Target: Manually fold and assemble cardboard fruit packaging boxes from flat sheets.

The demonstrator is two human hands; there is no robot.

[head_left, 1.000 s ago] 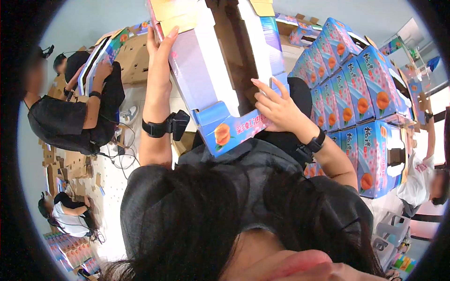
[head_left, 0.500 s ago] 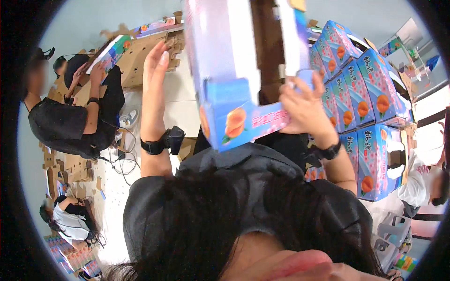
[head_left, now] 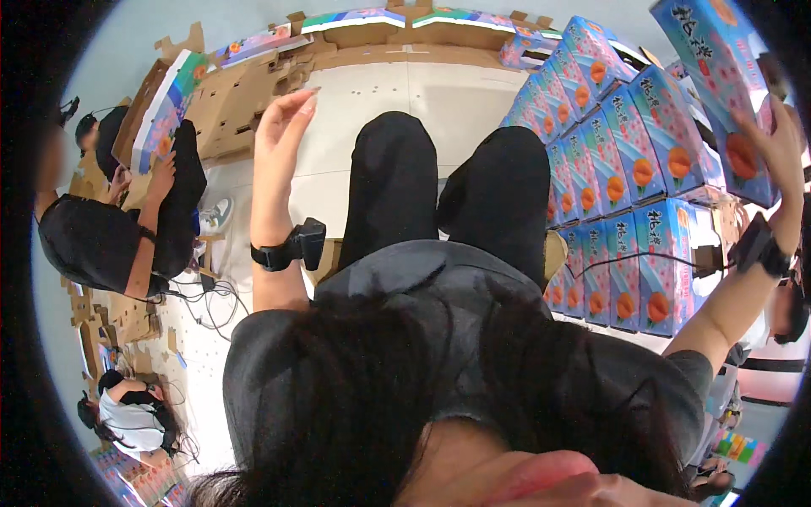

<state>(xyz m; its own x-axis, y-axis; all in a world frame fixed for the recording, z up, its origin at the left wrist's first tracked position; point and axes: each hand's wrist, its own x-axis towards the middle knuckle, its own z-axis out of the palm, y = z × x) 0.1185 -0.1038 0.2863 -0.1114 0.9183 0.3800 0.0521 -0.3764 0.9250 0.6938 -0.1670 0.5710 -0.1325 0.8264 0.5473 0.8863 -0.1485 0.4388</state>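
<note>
At the far right I hold up a blue and pink printed carton [head_left: 708, 80] with peach pictures, tilted beside the stack. My right hand [head_left: 775, 139] grips its right side, the fingers partly hidden by distance and angle. My left hand [head_left: 283, 127] is raised on the left with loosely bent fingers and nothing in it. Just right of my knees rises a stack of matching cartons [head_left: 650, 165], several in each row, in tiers. The held carton overlaps the upper right end of that stack.
Flattened brown cardboard [head_left: 232, 106] lies to the left and along the far wall. A co-worker [head_left: 101, 220] sits at the left with a printed carton [head_left: 169, 106]. Another person [head_left: 131, 414] is lower left. Cables [head_left: 215, 313] trail on the floor.
The carton has moved from in front of me to the far right, carried by my right hand. My left hand stays on the left, its fingers now more bent.
</note>
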